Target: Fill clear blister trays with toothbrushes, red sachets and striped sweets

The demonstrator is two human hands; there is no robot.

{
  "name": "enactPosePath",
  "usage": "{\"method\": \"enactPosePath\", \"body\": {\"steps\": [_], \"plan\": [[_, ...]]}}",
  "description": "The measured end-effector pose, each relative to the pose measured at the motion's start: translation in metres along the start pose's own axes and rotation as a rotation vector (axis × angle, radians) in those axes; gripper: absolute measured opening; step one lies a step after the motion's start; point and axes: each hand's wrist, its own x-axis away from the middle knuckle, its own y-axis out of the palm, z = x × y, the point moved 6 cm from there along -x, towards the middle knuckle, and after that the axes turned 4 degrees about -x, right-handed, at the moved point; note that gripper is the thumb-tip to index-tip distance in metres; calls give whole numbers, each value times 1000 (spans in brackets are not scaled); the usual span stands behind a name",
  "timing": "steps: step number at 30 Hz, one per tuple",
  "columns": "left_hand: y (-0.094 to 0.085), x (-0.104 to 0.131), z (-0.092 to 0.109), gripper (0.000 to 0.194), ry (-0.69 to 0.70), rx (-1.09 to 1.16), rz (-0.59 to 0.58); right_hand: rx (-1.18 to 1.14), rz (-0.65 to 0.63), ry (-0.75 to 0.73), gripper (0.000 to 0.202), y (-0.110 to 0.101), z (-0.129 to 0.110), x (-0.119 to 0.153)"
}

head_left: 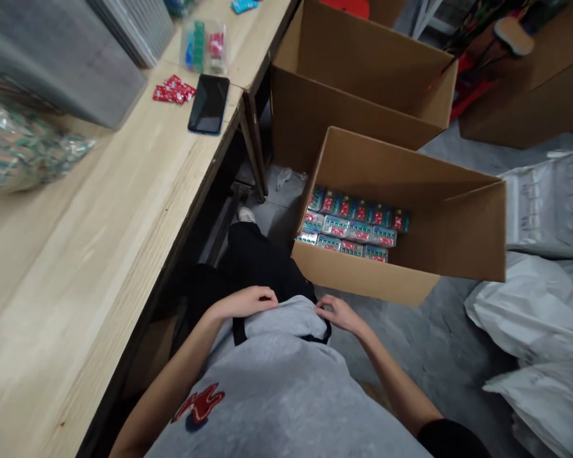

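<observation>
At my lap, my left hand (251, 302) has its fingers curled on the edge of my grey top (286, 375). Opposite it, my right hand (338, 313) pinches the same cloth near my hip, its thumb and fingers drawn together. The bunched fabric lies between both hands. Ahead of my knees stands an open cardboard box (363, 273), partly filled with rows of small clear packs (360, 232) showing green, red and blue contents.
On the wooden table (124, 254) at left lie a phone (209, 105), red sachets (173, 90), a clear pack (204, 46) and a bag of small pieces (23, 146). Another large carton (353, 95) stands behind the box. White sacks (530, 305) line the right side.
</observation>
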Motion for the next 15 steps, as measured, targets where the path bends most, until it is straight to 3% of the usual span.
{"method": "enactPosePath", "body": {"steps": [5,7,9,12,13,15], "plan": [[11,22,28,31,164,202,-425,-62,-103,-52,33,4,-26,-7],[13,25,27,28,139,171,-443,-65,-126,-42,33,3,-29,-8],[2,22,12,26,31,99,-240,-40,-100,-19,31,-5,-27,-4],[-32,35,-16,24,-162,-28,325,26,-35,15,26,-20,-26,13],[-40,46,-21,25,-199,-51,461,38,-42,23,24,-21,-29,21],[-41,67,-22,26,-201,-54,560,44,-121,3,19,-17,-39,39]]}}
